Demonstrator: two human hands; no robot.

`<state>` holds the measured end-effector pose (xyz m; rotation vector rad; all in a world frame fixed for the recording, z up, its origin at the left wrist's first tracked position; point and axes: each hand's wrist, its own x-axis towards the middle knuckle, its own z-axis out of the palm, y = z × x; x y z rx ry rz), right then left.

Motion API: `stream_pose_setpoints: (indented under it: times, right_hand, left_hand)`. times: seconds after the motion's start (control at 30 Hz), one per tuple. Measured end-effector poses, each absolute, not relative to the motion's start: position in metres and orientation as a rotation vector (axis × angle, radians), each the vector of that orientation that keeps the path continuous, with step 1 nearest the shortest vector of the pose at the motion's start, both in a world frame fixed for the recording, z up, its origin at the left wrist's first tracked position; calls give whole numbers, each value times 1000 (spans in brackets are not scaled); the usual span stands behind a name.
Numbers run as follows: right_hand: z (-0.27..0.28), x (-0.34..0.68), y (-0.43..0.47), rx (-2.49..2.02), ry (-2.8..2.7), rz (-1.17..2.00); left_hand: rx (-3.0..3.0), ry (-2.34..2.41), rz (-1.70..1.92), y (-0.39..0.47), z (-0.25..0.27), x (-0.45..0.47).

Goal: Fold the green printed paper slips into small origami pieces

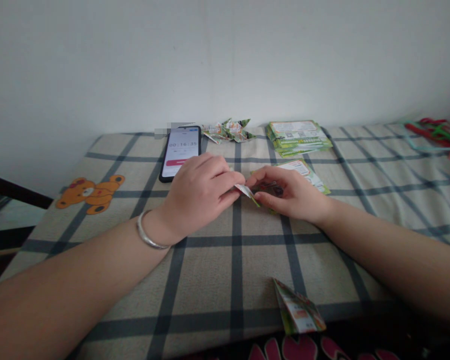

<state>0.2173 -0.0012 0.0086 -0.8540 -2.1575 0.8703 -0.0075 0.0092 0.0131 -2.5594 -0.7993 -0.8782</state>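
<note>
My left hand [206,182], with a silver bangle at its wrist, pinches a small folded piece of printed paper [246,192] above the checked tablecloth. From the other side, my right hand [288,192] has its curled thumb and index finger at the paper's right end. Much of the piece is hidden by my fingers. Green-and-white printed cards [310,174] lie just behind my right hand, partly covered by it. Close to the table's front edge rests a folded paper triangle [300,311], apart from both hands.
A phone [182,145] showing a running timer lies behind my left hand. Beside it sit several folded paper shapes [228,131]. A stack of printed cards [298,136] lies farther right. Red and green items [440,132] are at the far right. A bear picture [91,195] is on the left.
</note>
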Motion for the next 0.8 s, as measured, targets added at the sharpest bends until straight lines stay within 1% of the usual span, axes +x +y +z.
stream_pose_setpoints:
  times: [0.27,0.33,0.5,0.67,0.8]
  right_hand:
    - [8,220,0,-809,-2135,954]
    - [9,220,0,-818,-2132,934]
    - [11,219,-2,-879,-2088,832]
    - [7,217,0,-877,-2105,584]
    - [3,215,1,-866,-2089,506]
  left_hand:
    - [-2517,-820,-858,8,15,-8]
    - [-2524,-841,-838,7,16,-7]
    - [-2536,-917,-836,6,17,-5]
    - [-2611,-908,-841,6,16,-3]
    - [-2685,-880,-816,5,16,-2]
